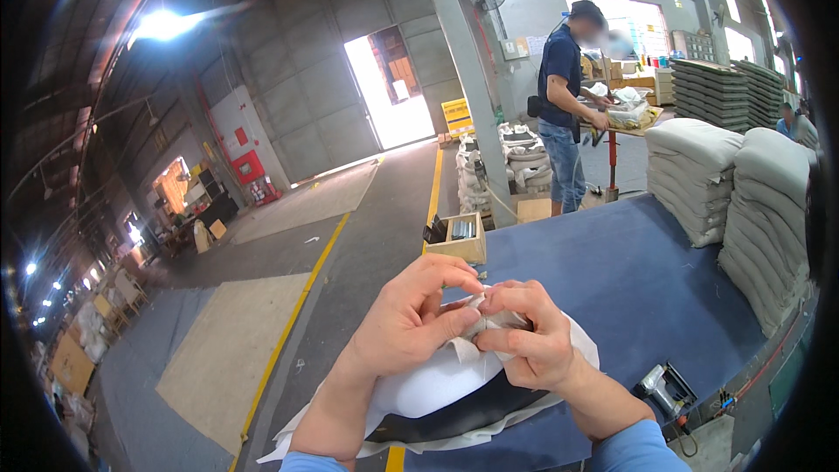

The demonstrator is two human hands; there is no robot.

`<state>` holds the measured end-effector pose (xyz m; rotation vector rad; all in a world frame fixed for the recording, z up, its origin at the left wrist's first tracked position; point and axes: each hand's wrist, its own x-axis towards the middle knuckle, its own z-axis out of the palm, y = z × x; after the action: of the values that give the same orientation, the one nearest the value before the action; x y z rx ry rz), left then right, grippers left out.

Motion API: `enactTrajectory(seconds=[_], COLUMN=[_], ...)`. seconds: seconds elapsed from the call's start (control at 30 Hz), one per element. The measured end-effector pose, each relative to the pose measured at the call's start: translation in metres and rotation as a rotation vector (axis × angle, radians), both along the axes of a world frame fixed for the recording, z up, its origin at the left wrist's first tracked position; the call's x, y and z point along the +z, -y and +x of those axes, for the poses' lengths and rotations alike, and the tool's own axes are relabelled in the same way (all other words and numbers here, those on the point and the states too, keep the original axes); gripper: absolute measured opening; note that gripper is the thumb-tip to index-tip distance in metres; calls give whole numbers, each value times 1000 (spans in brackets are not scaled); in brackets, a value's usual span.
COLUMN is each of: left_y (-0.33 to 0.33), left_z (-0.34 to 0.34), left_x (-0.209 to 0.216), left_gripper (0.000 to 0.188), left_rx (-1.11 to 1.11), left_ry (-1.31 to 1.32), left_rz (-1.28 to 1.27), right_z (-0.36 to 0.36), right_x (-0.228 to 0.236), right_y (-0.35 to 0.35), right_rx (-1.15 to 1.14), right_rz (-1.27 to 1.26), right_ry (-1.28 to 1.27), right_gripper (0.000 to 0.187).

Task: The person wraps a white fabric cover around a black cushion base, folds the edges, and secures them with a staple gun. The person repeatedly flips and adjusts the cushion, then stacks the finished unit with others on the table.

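Both my hands pinch the edge of an off-white fabric at the middle of the blue work table. My left hand grips it between thumb and fingers. Right beside it, my right hand is closed on the same gathered edge. Beneath my hands lies a white padded piece with a dark panel, the fabric spreading out around it. Part of this piece is hidden by my hands and forearms. A nail or staple gun with a hose lies to the right of my right forearm.
A wooden box of metal strips stands at the table's far left edge. Tall stacks of grey padded pieces rise at the right. Another person works at a further table. A yellow floor line runs along the left.
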<state>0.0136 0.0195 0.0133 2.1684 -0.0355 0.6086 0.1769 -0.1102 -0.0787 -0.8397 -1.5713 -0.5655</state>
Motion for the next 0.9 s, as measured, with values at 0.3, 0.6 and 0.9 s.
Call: enactTrajectory(seconds=[0.3, 0.6, 0.9], left_y=[7, -9, -32], left_z=[10, 16, 18], left_x=[4, 3, -21], left_gripper=[30, 25, 20], left_rx=[-79, -54, -175], left_ry=[-42, -48, -117], left_rz=[19, 163, -327], right_z=[1, 3, -4], right_x=[-6, -9, -9], right_y=[-1, -19, -32], right_rx=[-100, -178, -250], right_rz=[104, 207, 225], right_ry=[-5, 48, 70], right_gripper=[29, 24, 23])
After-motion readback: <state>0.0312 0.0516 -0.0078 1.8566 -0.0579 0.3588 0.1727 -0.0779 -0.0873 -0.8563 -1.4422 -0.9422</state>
